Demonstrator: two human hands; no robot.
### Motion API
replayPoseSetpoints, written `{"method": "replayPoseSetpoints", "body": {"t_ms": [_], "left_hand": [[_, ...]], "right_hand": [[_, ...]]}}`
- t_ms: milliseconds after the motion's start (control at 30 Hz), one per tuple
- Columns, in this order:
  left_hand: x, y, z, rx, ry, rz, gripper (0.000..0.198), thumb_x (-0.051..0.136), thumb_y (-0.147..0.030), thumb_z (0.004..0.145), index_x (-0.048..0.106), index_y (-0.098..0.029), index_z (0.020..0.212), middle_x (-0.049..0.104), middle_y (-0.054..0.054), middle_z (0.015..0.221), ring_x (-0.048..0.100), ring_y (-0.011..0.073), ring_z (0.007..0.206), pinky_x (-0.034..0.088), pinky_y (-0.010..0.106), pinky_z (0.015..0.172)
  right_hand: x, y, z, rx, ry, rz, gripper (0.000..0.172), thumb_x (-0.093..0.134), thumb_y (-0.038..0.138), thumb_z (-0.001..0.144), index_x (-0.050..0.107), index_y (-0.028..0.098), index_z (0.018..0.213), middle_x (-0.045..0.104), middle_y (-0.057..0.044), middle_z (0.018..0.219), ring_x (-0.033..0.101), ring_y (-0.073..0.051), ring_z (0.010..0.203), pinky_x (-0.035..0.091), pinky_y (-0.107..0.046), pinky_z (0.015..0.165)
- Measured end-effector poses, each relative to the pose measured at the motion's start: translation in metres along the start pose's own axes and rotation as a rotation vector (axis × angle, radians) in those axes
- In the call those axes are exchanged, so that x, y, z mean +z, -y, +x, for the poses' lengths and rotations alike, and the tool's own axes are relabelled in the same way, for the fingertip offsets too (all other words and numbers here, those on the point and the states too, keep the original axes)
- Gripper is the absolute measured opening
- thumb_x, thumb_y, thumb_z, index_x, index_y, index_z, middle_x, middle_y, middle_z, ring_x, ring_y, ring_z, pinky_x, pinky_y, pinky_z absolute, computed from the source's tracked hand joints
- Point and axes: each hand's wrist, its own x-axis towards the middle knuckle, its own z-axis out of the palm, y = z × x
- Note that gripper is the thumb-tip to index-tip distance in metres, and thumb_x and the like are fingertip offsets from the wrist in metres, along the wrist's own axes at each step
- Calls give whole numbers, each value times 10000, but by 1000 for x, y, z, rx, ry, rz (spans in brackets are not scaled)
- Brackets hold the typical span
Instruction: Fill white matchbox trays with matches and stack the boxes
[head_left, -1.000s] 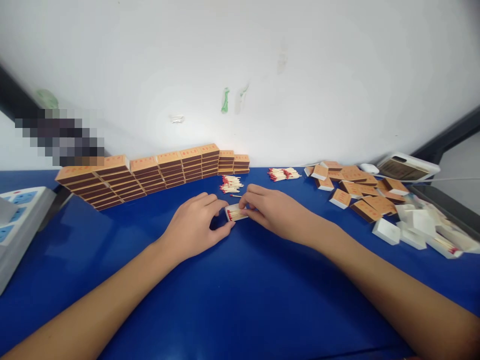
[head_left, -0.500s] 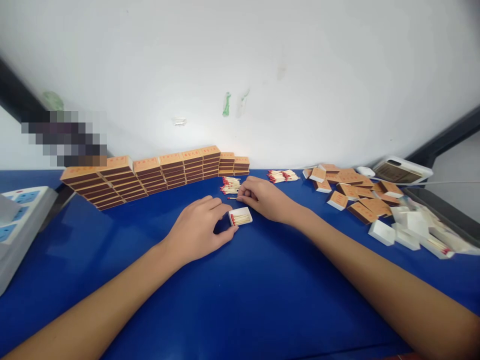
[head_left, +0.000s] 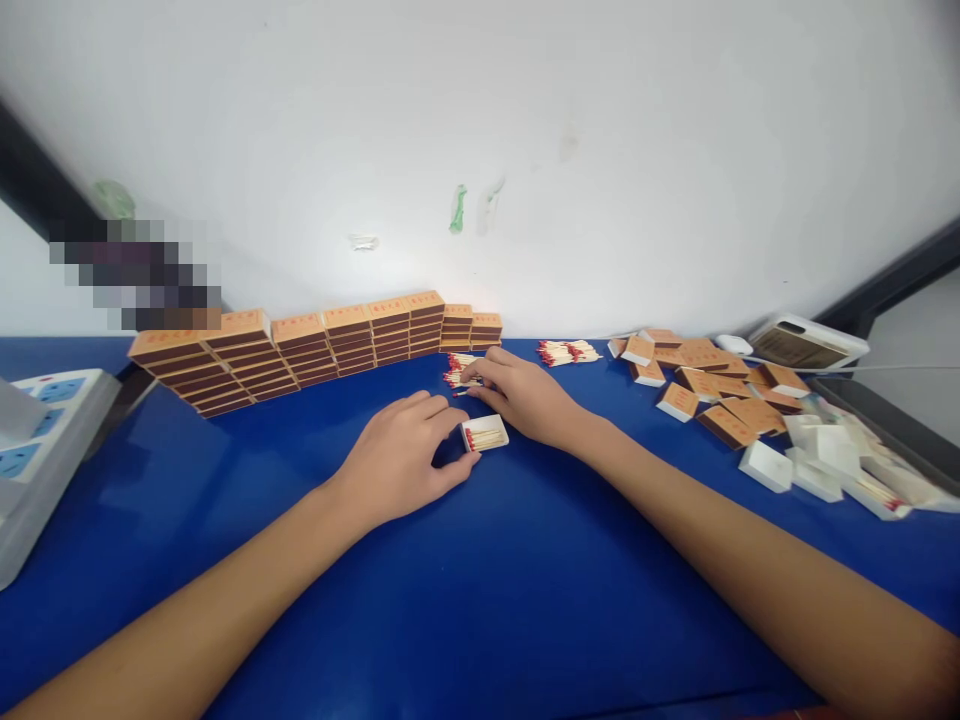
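Observation:
A white matchbox tray (head_left: pixel 502 424) with several red-headed matches (head_left: pixel 486 438) in it rests on the blue table. My left hand (head_left: pixel 409 452) holds it at its left end, the thumb at the near corner and the index finger at the far one. Just beyond the tray, my right hand (head_left: pixel 523 395) has thumb and index finger closed around the end of a single match (head_left: pixel 460 393), its red head pointing left. Those fingers are at the near edge of a loose match pile (head_left: pixel 459 367), partly covering it. The right hand's other fingers are curled.
Stacked matchboxes (head_left: pixel 345 330) line the wall at left. Another match pile (head_left: pixel 568 352) lies behind my right hand. Loose matchbox sleeves (head_left: pixel 720 385) and white trays (head_left: pixel 766 466) are heaped at right, near a white device (head_left: pixel 810 342). A power strip (head_left: pixel 56 430) stands at far left.
My right hand has shifted slightly left and away from me, its index finger reaching over the pile's edge; the single match moved slightly with it. The left hand and tray stay in place.

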Motion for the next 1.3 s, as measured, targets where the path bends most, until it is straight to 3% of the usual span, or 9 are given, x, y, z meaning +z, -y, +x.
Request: {"method": "replayPoseSetpoints", "body": {"t_ms": [333,567,800,1033,1167,1300], "left_hand": [[0,0,0,-5,7,5,237,679,-377,979,725,-182,1107,677,32,894,620,237,866,508,396,767],[1,2,0,-73,-41,51,207,693,-378,961,737,-197,1051,673,34,872,608,235,849,495,381,744],[-1,2,1,-103,-40,52,204,688,-392,960,722,-193,987,664,37,852,602,232,835,495,381,737],[-1,0,0,-83,-13,40,217,687,-394,963,723,-200,1055,678,43,892,620,242,866,500,377,735],[-1,-2,0,-48,18,8,243,673,-389,978,721,-195,1116,691,44,931,631,244,899,515,393,775],[-2,-3,-1,-3,46,-21,240,667,-378,985,716,-192,1128,691,43,951,638,240,913,524,397,791]], "right_hand": [[-4,3,-1,48,52,-35,111,527,162,1050,610,187,981,583,-52,1008,560,-164,803,423,-295,732],[-25,15,-14,19,21,19,85,531,165,1044,597,199,1001,584,-50,1012,564,-166,810,431,-293,725],[-27,40,-26,-53,160,6,120,517,212,1058,623,192,1004,613,-71,1048,586,-165,786,440,-307,703],[-20,9,-4,28,-83,46,87,634,174,969,694,194,909,595,-27,866,564,-160,754,421,-296,710],[-7,-9,3,76,-64,12,52,678,198,961,712,188,924,601,-26,895,555,-151,737,406,-292,703],[-4,-11,3,79,-24,6,73,637,191,986,687,182,934,600,-35,910,562,-163,770,413,-294,714]]}}
